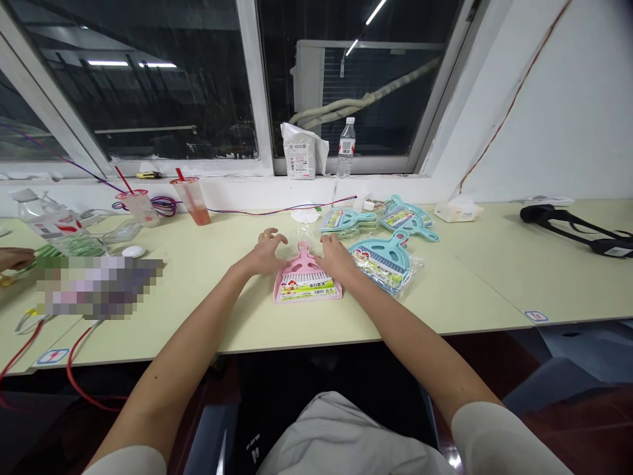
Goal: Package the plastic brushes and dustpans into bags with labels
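Observation:
A pink dustpan and brush set [302, 272] lies flat on the table in front of me, its handle pointing to the window and a printed label across the brush. My left hand [267, 253] is at its left edge, fingers curved and apart, the thumb side by the pan. On the opposite edge rests my right hand [337, 257], thumb on or close to the pink plastic and fingers spread from it. Just right of that hand lies a blue dustpan set [383, 258] in clear wrapping. More wrapped sets, one turquoise stack [349, 219] and another [406, 216], lie behind.
The pale table [475, 284] runs below a window. Drink cups [194, 201], a water bottle [346, 148] and a white package [301, 153] stand at the back. A tissue pack [457, 209] and black headgear [568, 231] lie right. Another person's hand [14, 258] is far left.

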`<action>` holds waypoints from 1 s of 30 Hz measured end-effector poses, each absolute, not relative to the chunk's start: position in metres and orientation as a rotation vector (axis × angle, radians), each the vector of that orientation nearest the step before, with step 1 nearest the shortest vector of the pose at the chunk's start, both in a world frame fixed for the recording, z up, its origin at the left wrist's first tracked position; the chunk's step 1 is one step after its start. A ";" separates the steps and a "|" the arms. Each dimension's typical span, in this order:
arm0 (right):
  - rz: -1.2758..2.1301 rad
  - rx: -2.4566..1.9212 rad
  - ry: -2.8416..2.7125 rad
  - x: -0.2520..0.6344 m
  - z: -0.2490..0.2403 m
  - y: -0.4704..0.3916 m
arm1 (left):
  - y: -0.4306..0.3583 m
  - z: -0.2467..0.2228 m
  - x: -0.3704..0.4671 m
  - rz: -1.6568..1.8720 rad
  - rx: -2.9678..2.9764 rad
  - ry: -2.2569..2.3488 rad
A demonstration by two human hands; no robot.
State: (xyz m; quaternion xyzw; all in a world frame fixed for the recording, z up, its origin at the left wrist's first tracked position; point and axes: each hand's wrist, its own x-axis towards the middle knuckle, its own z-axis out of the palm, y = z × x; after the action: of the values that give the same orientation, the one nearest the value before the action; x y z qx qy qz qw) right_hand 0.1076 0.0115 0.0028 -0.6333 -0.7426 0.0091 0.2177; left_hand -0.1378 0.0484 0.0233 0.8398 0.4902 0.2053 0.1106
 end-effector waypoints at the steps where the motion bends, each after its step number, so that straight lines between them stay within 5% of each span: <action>1: 0.064 -1.784 -2.026 0.107 0.003 0.011 | 0.047 0.024 -0.138 0.568 2.406 1.562; 9: 0.286 -1.785 -2.089 0.103 0.011 0.012 | 0.041 0.034 -0.136 0.215 2.045 1.764; 30: 0.568 -1.810 -1.845 0.101 0.007 0.026 | 0.053 0.019 -0.137 0.653 1.953 1.599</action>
State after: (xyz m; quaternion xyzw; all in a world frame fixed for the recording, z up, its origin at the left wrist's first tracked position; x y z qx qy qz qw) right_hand 0.1014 0.0264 0.0072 -0.6630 -0.6760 0.2079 0.2454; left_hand -0.1369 0.0528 0.0194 0.7226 0.5915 0.2415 0.2639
